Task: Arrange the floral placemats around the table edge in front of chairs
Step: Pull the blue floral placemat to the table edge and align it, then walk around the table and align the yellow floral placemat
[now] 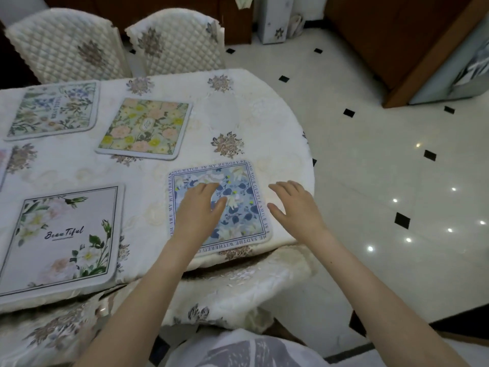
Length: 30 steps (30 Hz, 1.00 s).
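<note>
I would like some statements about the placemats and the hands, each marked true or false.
1. The left hand lies over the blue mat. True.
2. The right hand grips a mat. False: it is open, beside the blue mat's right edge, over the tablecloth, holding nothing.
3. The mat with the word "Beautiful" lies at the near table edge, left of the blue mat. True.
4. The yellow-flowered mat is stacked on the blue mat. False: they lie apart, with bare cloth between them.
5. Two quilted chairs stand at the far side of the table. True.
</note>
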Tool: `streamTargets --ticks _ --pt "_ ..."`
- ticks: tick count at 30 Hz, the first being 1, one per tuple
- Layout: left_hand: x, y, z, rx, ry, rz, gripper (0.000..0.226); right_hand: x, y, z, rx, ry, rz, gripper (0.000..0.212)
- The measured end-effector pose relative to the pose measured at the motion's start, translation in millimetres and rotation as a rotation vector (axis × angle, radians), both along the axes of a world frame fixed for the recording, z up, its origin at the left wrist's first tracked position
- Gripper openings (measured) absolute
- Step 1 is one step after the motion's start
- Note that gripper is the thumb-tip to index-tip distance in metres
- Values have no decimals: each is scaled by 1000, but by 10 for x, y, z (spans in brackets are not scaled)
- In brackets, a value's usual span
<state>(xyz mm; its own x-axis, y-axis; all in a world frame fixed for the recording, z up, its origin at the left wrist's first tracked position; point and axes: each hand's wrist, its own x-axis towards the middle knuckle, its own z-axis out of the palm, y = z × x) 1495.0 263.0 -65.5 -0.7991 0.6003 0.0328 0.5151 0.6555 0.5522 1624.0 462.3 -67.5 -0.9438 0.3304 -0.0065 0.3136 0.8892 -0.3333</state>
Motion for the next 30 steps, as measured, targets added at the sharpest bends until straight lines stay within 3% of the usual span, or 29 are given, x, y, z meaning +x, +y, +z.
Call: streamTargets --ticks 5,11,15,24,30 --pt "446 308 103 -59 154 -141 45 558 317 248 49 112 -54 44" --pt "1031 657 -31 -113 135 -244 60 1206 616 178 44 77 -118 47" --pt "1252 891 -99 -133 91 -281 57 1457 777 46 23 41 -156 46" --pt "1132 1734 46 -58 132 -351 57 1386 1312 12 8 70 -225 47" --pt "816 2371 6 20 100 -278 59 933 1889 86 14 116 -182 46"
